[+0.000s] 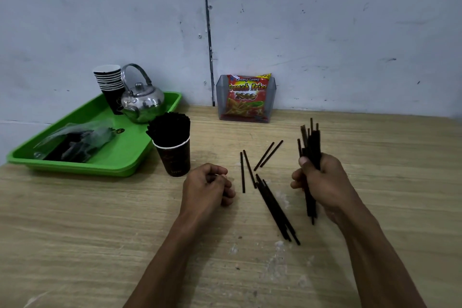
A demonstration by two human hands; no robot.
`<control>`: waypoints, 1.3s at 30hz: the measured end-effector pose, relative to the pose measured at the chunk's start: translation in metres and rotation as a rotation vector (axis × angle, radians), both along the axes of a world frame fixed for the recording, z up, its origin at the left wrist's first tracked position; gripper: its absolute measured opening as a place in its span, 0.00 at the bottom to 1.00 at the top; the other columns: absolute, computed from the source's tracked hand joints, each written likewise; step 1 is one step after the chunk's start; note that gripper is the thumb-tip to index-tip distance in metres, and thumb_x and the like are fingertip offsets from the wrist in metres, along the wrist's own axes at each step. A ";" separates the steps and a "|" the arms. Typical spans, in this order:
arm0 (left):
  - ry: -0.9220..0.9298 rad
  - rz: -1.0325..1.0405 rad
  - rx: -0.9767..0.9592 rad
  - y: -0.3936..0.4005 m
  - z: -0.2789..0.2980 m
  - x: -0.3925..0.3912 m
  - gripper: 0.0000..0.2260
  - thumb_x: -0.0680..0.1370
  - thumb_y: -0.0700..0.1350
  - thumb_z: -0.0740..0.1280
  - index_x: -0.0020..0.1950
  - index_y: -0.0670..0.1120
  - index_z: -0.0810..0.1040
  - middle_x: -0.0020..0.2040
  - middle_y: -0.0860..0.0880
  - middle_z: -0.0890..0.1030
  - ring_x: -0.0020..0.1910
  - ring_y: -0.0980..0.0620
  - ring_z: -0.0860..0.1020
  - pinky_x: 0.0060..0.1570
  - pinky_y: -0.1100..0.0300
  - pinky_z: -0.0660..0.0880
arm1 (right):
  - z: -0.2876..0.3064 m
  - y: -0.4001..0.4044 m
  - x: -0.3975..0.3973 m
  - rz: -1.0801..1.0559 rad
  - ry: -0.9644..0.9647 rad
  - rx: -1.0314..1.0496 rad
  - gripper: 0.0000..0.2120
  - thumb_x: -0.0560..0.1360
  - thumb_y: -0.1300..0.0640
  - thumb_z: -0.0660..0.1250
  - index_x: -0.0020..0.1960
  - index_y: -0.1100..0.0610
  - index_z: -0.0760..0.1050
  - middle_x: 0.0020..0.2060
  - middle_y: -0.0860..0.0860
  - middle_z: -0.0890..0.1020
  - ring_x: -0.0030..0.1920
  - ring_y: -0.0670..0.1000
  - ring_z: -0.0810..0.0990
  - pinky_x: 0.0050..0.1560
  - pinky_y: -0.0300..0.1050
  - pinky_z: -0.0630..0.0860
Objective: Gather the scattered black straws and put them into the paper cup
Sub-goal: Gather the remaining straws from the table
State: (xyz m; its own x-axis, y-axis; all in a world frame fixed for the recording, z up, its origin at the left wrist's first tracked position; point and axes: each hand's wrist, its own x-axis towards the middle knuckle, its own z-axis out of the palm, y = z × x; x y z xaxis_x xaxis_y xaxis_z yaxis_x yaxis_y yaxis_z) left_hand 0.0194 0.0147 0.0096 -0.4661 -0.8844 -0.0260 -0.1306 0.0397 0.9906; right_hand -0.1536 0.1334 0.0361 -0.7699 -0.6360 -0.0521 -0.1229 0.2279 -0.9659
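Right hand [322, 182] grips a bundle of black straws [311, 147] in a closed fist, thumb pressed across the front, the straws standing nearly upright with their tops fanning out above the knuckles and their lower ends sticking out below the palm. Left hand [208, 185] rests on the wooden surface [100, 245] with its fingers curled inward and nothing visible in them, just right of the paper cup [173, 157]. That dark cup stands near the tray's front corner and is already packed full of black straws [168, 130] that rise above its rim. Between the two hands, loose straws [275, 210] lie flat on the surface: a tight cluster running diagonally toward the near edge, two single ones [246, 170] beside the left hand's knuckles, and a pair [268, 155] angled farther back. A green tray [120, 155] sits at the left, carrying a stack of paper cups [110, 85], a shiny metal kettle [142, 102] and a clear plastic bag [75, 140] with dark contents. Against the scuffed grey wall [325, 20], a clear holder [246, 100] contains a red French Fries snack packet [247, 92].
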 end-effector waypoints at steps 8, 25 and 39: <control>-0.010 -0.001 -0.027 0.002 0.002 0.000 0.07 0.80 0.33 0.60 0.50 0.40 0.78 0.42 0.37 0.82 0.33 0.49 0.81 0.29 0.61 0.77 | -0.002 -0.001 -0.006 0.004 0.097 -0.458 0.08 0.81 0.66 0.59 0.53 0.56 0.74 0.33 0.51 0.75 0.33 0.49 0.74 0.36 0.43 0.75; 0.077 0.003 -0.272 0.023 0.019 -0.014 0.06 0.79 0.37 0.65 0.49 0.45 0.80 0.42 0.42 0.83 0.36 0.52 0.80 0.30 0.69 0.73 | -0.040 -0.013 -0.004 0.091 0.170 -0.373 0.07 0.78 0.58 0.67 0.44 0.57 0.70 0.31 0.51 0.73 0.31 0.48 0.73 0.34 0.40 0.73; -0.264 -0.532 -0.917 0.048 0.047 -0.103 0.20 0.82 0.49 0.59 0.74 0.45 0.67 0.68 0.49 0.73 0.63 0.51 0.73 0.62 0.49 0.71 | -0.058 -0.014 -0.014 0.166 0.341 -0.241 0.12 0.77 0.71 0.63 0.59 0.66 0.75 0.51 0.49 0.77 0.52 0.43 0.76 0.48 0.26 0.69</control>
State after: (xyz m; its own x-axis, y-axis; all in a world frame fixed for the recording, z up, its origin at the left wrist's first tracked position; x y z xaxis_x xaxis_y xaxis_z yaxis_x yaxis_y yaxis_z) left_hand -0.0838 0.0629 0.0566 -0.8712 -0.3050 0.3847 -0.0819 0.8629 0.4988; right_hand -0.1680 0.1190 -0.0214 -0.6035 -0.7155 0.3519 -0.4597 -0.0484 -0.8868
